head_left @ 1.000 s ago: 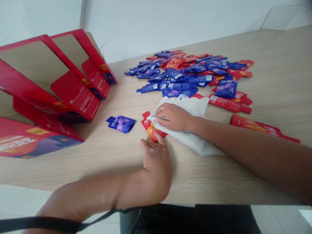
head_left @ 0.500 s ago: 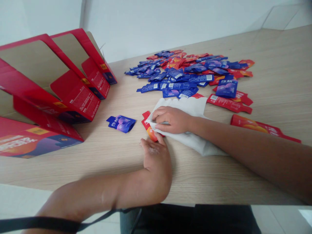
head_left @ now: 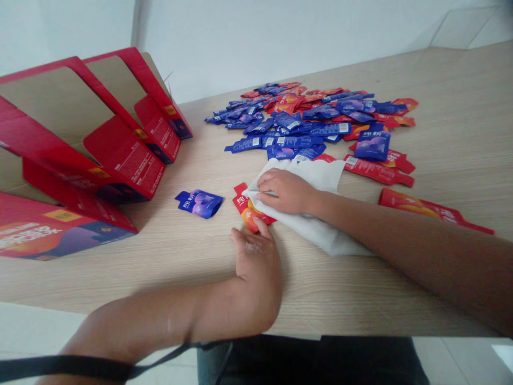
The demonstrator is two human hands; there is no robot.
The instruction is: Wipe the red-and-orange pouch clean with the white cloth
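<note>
A red pouch (head_left: 242, 206) with orange fruit artwork lies on the table, its right part covered by a white cloth (head_left: 316, 174). My right hand (head_left: 286, 191) is closed around a bunched fold of that cloth, just above the pouch. At the pouch's lower edge, the fingertips of my left hand (head_left: 256, 254) hold it against the tabletop, its thumb and fingers somewhat apart. To the left lies a single blue pouch (head_left: 200, 203), touched by neither hand.
Red open cartons (head_left: 124, 160) stand in a row along the left. Behind the cloth spreads a heap of blue and red pouches (head_left: 288, 120). Another red pouch (head_left: 425, 206) lies beyond my right forearm. The wooden table (head_left: 340, 299) ends just in front of my body.
My right hand and the cloth have shifted slightly right and away from me, uncovering more of the red pouch. My left hand has stayed in place.
</note>
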